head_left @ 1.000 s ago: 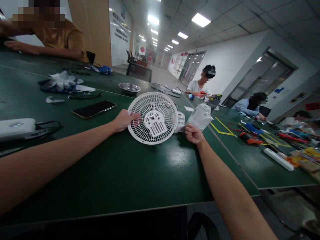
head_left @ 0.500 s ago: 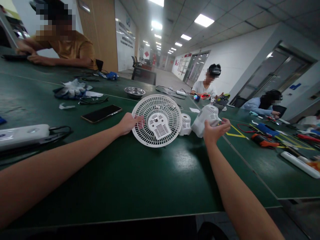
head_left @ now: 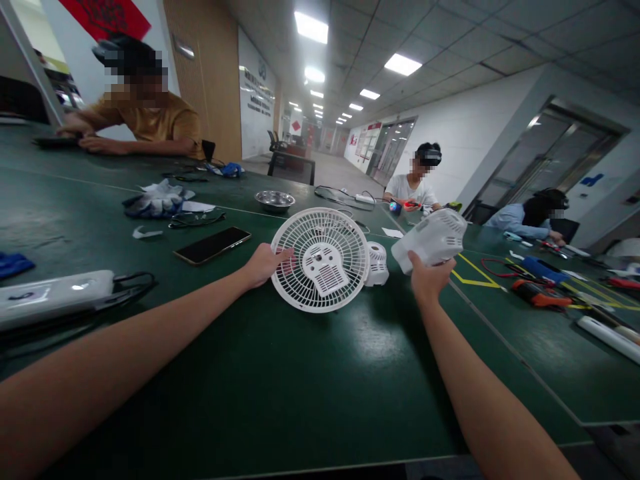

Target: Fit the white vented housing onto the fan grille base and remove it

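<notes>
My left hand (head_left: 267, 262) is closed on the left rim of a round white fan grille (head_left: 321, 260), with its fingers partly behind the bars. The grille stands tilted, its vented centre plate facing me. In my right hand (head_left: 429, 277) is a white plastic fan motor cover (head_left: 431, 241), raised above the table and tipped, its slotted end pointing up and right. Between the grille and the cover, a smaller white vented housing (head_left: 377, 264) sits close behind the grille's right edge, partly hidden by it.
A phone (head_left: 213, 245), gloves (head_left: 157, 200) and a steel bowl (head_left: 275, 201) lie beyond my left arm. A white device (head_left: 55, 297) with a cable is at far left. Rightward are an orange-black tool (head_left: 540, 293) and a white bar (head_left: 610, 339). Several people sit around the table.
My right hand has lifted and turned the motor cover, moving it right and away from the small housing, its fingers now wrapped closer around it. My left hand keeps holding the grille.
</notes>
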Motion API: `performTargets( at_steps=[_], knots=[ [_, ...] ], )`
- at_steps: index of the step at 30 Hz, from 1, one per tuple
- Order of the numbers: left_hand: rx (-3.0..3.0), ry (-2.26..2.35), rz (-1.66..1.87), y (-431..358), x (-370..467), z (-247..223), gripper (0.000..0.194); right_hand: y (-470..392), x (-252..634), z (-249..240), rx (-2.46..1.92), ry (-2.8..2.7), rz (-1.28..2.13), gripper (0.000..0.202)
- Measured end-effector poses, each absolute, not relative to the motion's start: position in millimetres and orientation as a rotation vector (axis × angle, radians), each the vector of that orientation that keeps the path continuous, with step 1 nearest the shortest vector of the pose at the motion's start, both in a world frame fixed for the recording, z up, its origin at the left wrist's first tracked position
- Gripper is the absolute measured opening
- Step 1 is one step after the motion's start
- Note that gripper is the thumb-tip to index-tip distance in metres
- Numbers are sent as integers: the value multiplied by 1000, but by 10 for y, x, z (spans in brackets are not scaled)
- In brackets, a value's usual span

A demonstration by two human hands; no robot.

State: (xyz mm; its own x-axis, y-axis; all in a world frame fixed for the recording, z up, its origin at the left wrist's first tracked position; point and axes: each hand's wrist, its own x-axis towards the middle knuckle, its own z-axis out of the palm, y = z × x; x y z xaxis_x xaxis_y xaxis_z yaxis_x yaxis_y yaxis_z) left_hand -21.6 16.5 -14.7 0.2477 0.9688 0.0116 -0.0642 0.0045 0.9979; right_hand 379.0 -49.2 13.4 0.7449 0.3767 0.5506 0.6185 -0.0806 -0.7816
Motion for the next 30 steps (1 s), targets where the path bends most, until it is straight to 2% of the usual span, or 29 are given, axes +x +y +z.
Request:
performTargets(
  at_steps=[5,13,24,30],
  knots=[
    [1296,958,1044,186,-232,-169,13,-493,3392,329,-1487,-924,-316,70],
    [1266,945,1065,173,-220,-168,11,-440,3011,163,-1737,-1186,-78,76],
    [1281,943,1086,183,-208,-186,21,-501,3701,172,-1720,-893,-287,81],
    [1263,913,1087,174,-208,-171,20,-496,4011,73,-1794,-884,-198,86]
  ],
)
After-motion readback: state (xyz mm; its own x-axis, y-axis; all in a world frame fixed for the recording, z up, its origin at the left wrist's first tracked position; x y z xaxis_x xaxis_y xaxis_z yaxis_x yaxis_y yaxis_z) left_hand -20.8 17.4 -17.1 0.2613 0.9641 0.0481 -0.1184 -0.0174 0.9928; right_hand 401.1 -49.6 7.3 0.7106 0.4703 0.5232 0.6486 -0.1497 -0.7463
